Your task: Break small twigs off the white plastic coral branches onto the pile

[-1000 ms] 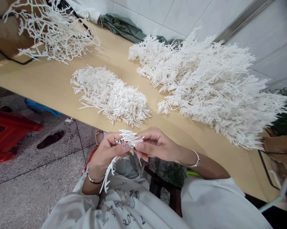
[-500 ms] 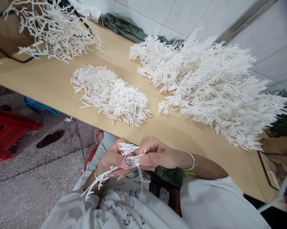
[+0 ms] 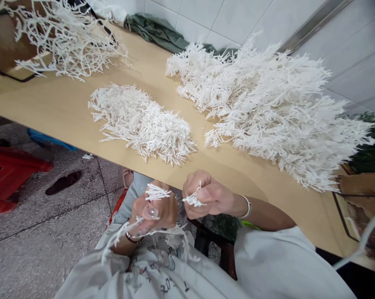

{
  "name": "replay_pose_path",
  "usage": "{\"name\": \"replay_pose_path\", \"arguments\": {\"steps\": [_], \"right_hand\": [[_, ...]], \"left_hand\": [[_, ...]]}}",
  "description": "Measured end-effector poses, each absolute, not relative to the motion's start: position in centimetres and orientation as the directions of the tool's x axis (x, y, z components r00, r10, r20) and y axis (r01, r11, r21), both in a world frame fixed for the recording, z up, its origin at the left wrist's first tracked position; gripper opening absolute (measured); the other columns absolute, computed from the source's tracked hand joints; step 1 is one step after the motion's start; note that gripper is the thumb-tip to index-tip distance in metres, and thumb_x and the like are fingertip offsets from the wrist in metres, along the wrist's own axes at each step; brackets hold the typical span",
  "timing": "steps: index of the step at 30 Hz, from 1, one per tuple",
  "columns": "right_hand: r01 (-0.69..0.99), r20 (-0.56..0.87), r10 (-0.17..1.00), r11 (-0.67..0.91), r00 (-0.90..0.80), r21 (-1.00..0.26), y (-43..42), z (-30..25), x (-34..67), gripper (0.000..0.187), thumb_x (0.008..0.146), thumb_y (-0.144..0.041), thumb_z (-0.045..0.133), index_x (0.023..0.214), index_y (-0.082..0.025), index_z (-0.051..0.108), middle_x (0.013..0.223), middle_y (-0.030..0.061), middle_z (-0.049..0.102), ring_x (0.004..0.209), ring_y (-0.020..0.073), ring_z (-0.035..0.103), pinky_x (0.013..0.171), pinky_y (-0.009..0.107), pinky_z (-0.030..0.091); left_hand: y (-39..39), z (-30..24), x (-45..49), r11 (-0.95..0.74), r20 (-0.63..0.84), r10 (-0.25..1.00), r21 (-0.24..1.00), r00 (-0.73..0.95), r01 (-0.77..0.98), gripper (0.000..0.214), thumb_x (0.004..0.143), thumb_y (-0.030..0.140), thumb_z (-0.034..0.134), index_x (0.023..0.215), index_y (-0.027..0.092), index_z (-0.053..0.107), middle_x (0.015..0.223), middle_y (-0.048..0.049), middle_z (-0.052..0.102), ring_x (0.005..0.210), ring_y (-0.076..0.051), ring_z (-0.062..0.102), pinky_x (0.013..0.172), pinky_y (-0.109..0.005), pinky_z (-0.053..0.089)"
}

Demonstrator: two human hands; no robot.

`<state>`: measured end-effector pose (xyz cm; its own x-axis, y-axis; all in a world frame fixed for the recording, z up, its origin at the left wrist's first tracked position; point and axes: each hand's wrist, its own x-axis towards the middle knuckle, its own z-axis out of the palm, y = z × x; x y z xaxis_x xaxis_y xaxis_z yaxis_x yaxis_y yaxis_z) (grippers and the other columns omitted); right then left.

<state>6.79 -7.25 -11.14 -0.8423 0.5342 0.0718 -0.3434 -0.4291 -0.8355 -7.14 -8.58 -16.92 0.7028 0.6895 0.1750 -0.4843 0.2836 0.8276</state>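
My left hand (image 3: 154,211) is closed in a fist on a white plastic branch (image 3: 134,226), whose twigs stick out above the fist and trail down over my lap. My right hand (image 3: 206,195) is closed on a small tuft of white plastic twigs (image 3: 192,200), a short way right of the left hand. Both hands hover just below the near edge of the wooden table (image 3: 65,112). On the table ahead lies a flat heap of small white sprigs (image 3: 143,122).
A big pile of white branches (image 3: 268,108) fills the table's right side. Bare white stems (image 3: 59,39) lie at the far left. A green cloth (image 3: 156,31) rests against the tiled wall. A red stool (image 3: 9,174) and a shoe (image 3: 62,182) are on the floor at left.
My hands, joined on one branch before, have pulled apart. The right hand came away with a small tuft, and the left hand dropped lower with the rest.
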Motion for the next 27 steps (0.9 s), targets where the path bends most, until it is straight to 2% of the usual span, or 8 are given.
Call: {"name": "replay_pose_path", "arguments": {"steps": [2,4,8,14,18,20,23,27], "right_hand": [[-0.251,0.088,0.560,-0.222,-0.824,-0.942,-6.8,-10.6,7.0,0.050,0.086,-0.038,0.054,0.048,-0.019,0.029,0.043,-0.0088,0.024,0.036,0.0017,0.019,0.036,0.019,0.018],[-0.119,0.145,0.607,0.083,-0.782,-0.989,-5.9,-9.8,7.4,0.049,0.088,-0.038,0.053,0.049,-0.018,0.031,0.046,-0.0077,0.025,0.039,0.0026,0.020,0.039,0.021,0.016],[0.361,0.248,0.744,0.551,-0.620,-0.753,-3.1,-8.9,8.7,0.045,0.092,-0.037,0.045,0.054,-0.018,0.031,0.050,-0.0064,0.024,0.043,0.0054,0.023,0.045,0.023,0.019],[0.859,0.312,0.814,0.512,-0.489,0.012,-0.1,-10.5,9.9,0.038,0.096,-0.031,0.032,0.067,-0.015,0.050,0.062,0.0022,0.048,0.056,0.0122,0.039,0.055,0.028,0.022],[0.883,0.331,0.820,0.414,-0.467,0.221,0.1,-11.2,9.9,0.037,0.096,-0.037,0.034,0.081,-0.013,0.057,0.082,0.0100,0.056,0.069,0.0180,0.047,0.061,0.030,0.029],[0.898,0.368,0.819,0.414,-0.440,0.150,-0.1,-11.0,9.8,0.033,0.094,-0.040,0.040,0.089,-0.012,0.057,0.091,0.0118,0.056,0.074,0.0194,0.049,0.065,0.031,0.033],[0.838,0.426,0.816,0.507,-0.391,-0.201,-1.1,-10.1,9.3,0.029,0.091,-0.040,0.047,0.094,-0.012,0.053,0.092,0.0098,0.053,0.075,0.0161,0.049,0.068,0.029,0.037],[0.380,0.229,0.742,0.552,-0.630,-0.742,-3.6,-8.4,8.1,0.032,0.094,-0.044,0.040,0.090,-0.014,0.051,0.081,0.0027,0.053,0.067,0.0096,0.047,0.059,0.022,0.038]], "left_hand": [[-8.5,-17.0,-7.6,0.372,0.302,0.559,0.741,0.772,-0.559,0.061,0.059,0.067,0.059,0.021,0.021,0.044,0.019,-0.0038,0.034,0.017,-0.009,0.030,0.023,-0.024,0.025],[-8.8,-16.8,-7.8,0.413,0.301,0.592,0.683,0.747,-0.603,0.056,0.065,0.057,0.060,0.026,0.020,0.048,0.022,-0.0030,0.037,0.019,-0.007,0.030,0.025,-0.023,0.022],[-9.5,-16.1,-8.0,0.367,0.160,0.732,0.726,0.662,-0.581,0.048,0.069,0.050,0.062,0.037,0.017,0.050,0.029,-0.0007,0.040,0.024,-0.007,0.032,0.030,-0.023,0.021],[-9.5,-15.1,-8.5,0.292,0.092,0.791,0.812,0.605,-0.505,0.036,0.081,0.039,0.058,0.056,0.013,0.059,0.043,-0.0002,0.049,0.035,-0.006,0.038,0.038,-0.021,0.025],[-9.8,-14.5,-8.3,0.283,0.056,0.814,0.831,0.579,-0.479,0.038,0.085,0.041,0.055,0.060,0.012,0.058,0.048,0.0009,0.050,0.039,-0.005,0.038,0.042,-0.020,0.027],[-9.9,-14.5,-8.3,0.273,0.050,0.821,0.840,0.569,-0.469,0.041,0.087,0.043,0.051,0.061,0.012,0.057,0.050,0.0008,0.049,0.040,-0.005,0.038,0.042,-0.020,0.028],[-10.0,-14.7,-8.3,0.238,0.066,0.829,0.856,0.555,-0.459,0.043,0.088,0.043,0.049,0.060,0.012,0.056,0.050,0.0004,0.048,0.040,-0.005,0.037,0.042,-0.020,0.027],[-9.8,-14.9,-8.8,0.188,0.116,0.804,0.880,0.583,-0.435,0.044,0.089,0.042,0.048,0.059,0.011,0.057,0.048,0.0000,0.047,0.040,-0.005,0.037,0.041,-0.021,0.026]]}}
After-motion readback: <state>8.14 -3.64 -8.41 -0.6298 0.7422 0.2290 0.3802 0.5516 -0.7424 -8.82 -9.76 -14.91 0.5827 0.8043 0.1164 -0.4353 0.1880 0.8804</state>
